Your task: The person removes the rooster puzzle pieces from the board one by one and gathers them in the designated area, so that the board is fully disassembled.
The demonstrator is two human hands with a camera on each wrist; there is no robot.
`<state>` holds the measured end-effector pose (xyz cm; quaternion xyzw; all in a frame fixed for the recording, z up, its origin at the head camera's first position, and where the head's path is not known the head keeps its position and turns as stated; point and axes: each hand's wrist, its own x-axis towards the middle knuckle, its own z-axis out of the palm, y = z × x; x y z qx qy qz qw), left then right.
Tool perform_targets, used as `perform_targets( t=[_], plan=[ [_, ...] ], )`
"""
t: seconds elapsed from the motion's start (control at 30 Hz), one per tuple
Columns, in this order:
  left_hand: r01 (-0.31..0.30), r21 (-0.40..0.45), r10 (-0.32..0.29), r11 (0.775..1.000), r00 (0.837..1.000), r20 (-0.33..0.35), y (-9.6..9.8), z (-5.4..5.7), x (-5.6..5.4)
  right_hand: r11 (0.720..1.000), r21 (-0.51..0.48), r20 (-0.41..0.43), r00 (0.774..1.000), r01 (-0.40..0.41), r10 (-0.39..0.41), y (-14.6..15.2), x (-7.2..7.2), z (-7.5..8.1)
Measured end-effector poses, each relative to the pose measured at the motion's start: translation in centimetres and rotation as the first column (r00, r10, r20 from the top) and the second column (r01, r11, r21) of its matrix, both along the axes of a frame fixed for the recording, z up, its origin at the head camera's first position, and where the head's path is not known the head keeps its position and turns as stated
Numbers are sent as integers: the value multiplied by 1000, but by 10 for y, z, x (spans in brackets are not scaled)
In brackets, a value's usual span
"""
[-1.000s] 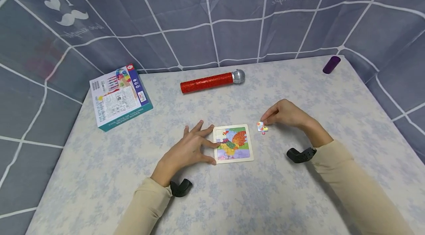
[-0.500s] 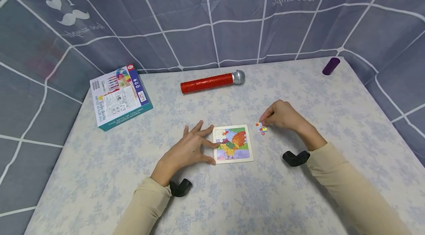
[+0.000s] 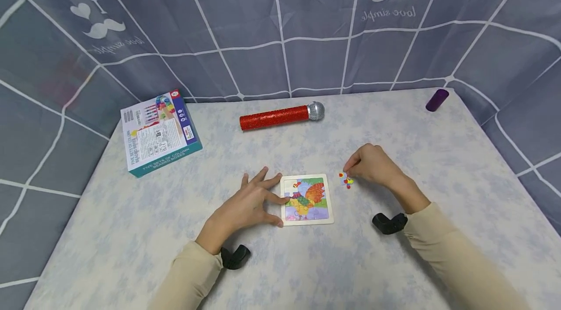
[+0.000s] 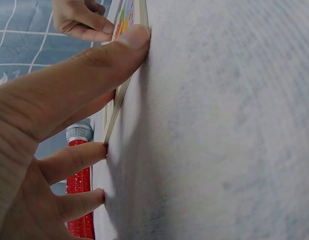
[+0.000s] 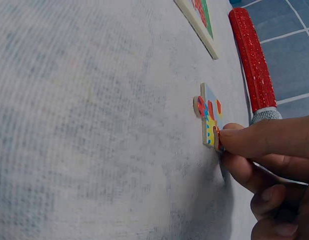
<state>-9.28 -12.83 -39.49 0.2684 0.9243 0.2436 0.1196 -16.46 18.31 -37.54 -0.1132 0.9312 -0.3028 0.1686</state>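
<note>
Right hand [image 3: 373,166] edged inward, pinching puzzle piece [image 5: 211,112] | left hand [image 3: 245,206] splayed, touching board [image 3: 308,223]

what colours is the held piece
The piece shows red, yellow and blue, best in the right wrist view.

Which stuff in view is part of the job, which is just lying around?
In the job, going by the hands:
- rooster puzzle, left hand touching its edge
- loose puzzle piece, pinched by right hand

Apparently just lying about:
- red microphone
- beaded boxes carton
- purple cylinder
</note>
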Motion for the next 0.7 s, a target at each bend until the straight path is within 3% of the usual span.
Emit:
perform_targets(
  t=[0.23, 0.4, 0.57, 0.7],
  plan=[
    [-3, 13, 3, 1000, 1000, 9, -1, 1, 0, 1000, -18, -38, 999, -13, 12, 1, 1, 4],
    [-7, 12, 6, 1000, 1000, 20, -1, 3, 0, 994, -98, -87, 996, -42, 33, -8, 0, 6],
    [-8, 10, 8, 1000, 1000, 20, -1, 2, 0, 961, -211, -105, 981, -180, 160, -32, 2, -3],
    [6, 16, -6, 1000, 1000, 19, -1, 1, 0, 921, -281, -59, 963, -270, 265, -50, 3, -10]
  ],
)
